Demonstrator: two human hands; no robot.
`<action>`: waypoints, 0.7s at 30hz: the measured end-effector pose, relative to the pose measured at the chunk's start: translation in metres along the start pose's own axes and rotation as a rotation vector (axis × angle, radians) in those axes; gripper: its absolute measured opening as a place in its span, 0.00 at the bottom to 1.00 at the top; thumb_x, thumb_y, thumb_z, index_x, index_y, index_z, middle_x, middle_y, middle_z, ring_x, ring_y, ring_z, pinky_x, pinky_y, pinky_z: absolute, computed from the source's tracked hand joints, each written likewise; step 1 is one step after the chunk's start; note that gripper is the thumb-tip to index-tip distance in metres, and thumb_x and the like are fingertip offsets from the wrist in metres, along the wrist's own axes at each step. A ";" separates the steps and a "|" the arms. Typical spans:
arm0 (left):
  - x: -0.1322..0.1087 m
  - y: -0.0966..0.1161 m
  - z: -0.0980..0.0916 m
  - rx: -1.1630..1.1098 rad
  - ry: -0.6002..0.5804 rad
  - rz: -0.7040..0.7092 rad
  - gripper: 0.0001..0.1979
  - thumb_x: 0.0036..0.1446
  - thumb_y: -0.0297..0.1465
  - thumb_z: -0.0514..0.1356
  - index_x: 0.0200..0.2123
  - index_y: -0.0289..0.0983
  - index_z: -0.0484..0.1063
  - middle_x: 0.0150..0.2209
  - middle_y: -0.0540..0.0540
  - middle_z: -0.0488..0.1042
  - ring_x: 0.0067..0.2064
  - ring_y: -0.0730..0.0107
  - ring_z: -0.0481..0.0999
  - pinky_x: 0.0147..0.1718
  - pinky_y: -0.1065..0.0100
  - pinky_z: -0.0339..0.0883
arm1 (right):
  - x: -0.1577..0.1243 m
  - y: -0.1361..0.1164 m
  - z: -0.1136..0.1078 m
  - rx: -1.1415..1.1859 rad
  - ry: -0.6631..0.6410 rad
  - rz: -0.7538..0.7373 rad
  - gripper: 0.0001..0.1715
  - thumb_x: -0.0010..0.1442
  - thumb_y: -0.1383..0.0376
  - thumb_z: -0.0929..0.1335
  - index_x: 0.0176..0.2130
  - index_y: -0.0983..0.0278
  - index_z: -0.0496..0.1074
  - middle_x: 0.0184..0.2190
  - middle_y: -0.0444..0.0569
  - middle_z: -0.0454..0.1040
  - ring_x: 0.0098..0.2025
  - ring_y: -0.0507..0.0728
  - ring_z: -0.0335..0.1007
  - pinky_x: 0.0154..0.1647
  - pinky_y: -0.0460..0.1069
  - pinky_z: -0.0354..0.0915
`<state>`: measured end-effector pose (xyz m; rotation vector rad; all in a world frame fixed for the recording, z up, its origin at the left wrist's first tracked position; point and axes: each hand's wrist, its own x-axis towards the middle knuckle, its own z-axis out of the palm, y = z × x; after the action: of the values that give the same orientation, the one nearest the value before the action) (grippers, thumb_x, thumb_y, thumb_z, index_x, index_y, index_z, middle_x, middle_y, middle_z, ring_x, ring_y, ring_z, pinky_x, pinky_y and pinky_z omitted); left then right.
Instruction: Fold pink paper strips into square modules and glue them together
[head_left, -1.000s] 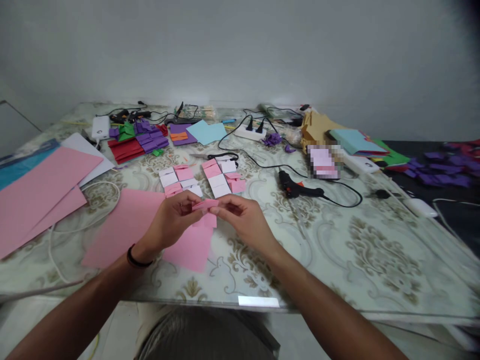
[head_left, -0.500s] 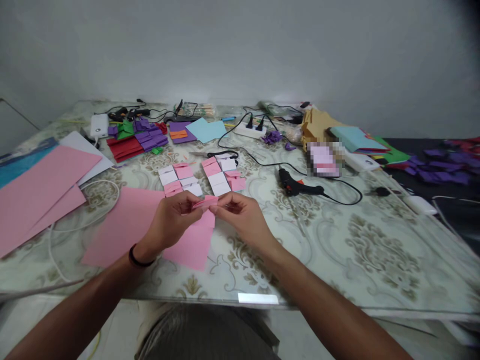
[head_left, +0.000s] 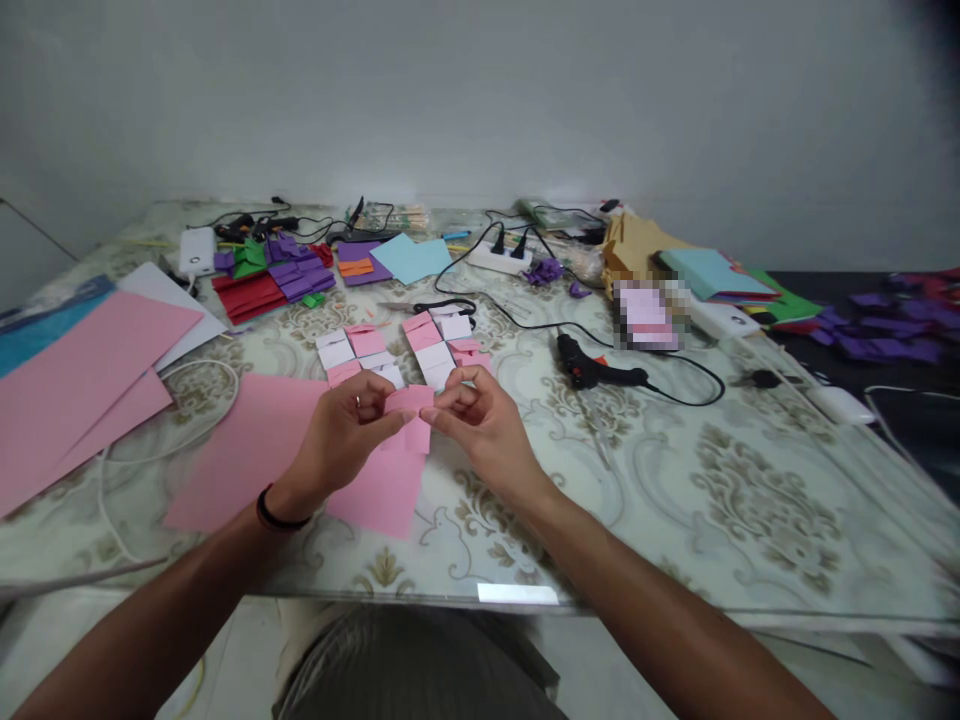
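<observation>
Head view: left hand (head_left: 341, 437) and right hand (head_left: 480, 425) pinch a small pink paper piece (head_left: 410, 402) mid-fold; 2 clusters of folded pink-and-white pieces (head_left: 425, 337) look finished, large pink sheets (head_left: 82, 370) unused.

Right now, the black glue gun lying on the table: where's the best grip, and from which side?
Grip the glue gun by its long rear end, where the cord leaves, coming from above on the near side. It lies flat on the table, tip pointing far-left, with bare table around that end. The right hand, pinching the pink paper, is nearer.
</observation>
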<state>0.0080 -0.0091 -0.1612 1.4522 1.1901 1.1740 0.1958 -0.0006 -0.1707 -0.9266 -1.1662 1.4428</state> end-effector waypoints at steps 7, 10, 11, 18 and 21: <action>0.001 0.001 0.001 -0.043 0.083 0.007 0.13 0.52 0.35 0.74 0.35 0.38 0.73 0.23 0.56 0.64 0.22 0.78 0.58 0.20 0.74 0.51 | -0.002 -0.001 0.001 -0.162 -0.035 0.032 0.20 0.54 0.50 0.79 0.35 0.62 0.76 0.31 0.45 0.77 0.35 0.54 0.72 0.41 0.49 0.67; 0.001 0.004 0.000 -0.005 0.074 0.016 0.12 0.53 0.36 0.73 0.36 0.38 0.76 0.23 0.55 0.66 0.23 0.78 0.59 0.20 0.74 0.50 | -0.004 -0.002 0.003 -0.210 0.014 0.031 0.21 0.55 0.48 0.78 0.32 0.63 0.78 0.29 0.45 0.77 0.33 0.55 0.70 0.38 0.50 0.67; 0.001 0.004 0.000 0.021 0.062 0.016 0.12 0.54 0.37 0.73 0.34 0.37 0.77 0.23 0.54 0.66 0.22 0.78 0.58 0.19 0.74 0.49 | -0.004 -0.002 0.003 -0.216 0.028 0.023 0.21 0.54 0.48 0.78 0.32 0.62 0.78 0.29 0.45 0.77 0.33 0.55 0.70 0.37 0.50 0.67; -0.001 0.001 -0.001 0.036 0.007 0.016 0.12 0.57 0.37 0.72 0.40 0.39 0.75 0.21 0.57 0.62 0.23 0.78 0.59 0.21 0.74 0.50 | -0.003 -0.005 0.000 -0.205 0.012 -0.031 0.20 0.57 0.48 0.76 0.31 0.62 0.79 0.28 0.45 0.75 0.32 0.55 0.68 0.36 0.50 0.65; -0.001 0.003 -0.001 -0.045 -0.008 0.071 0.12 0.59 0.34 0.71 0.42 0.40 0.73 0.23 0.56 0.67 0.25 0.77 0.64 0.24 0.75 0.56 | -0.002 -0.004 -0.004 -0.137 0.003 -0.007 0.20 0.58 0.49 0.76 0.31 0.62 0.77 0.28 0.44 0.74 0.32 0.54 0.67 0.38 0.50 0.64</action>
<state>0.0074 -0.0108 -0.1584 1.4744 1.1072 1.2341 0.2005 -0.0016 -0.1678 -1.0175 -1.2776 1.3683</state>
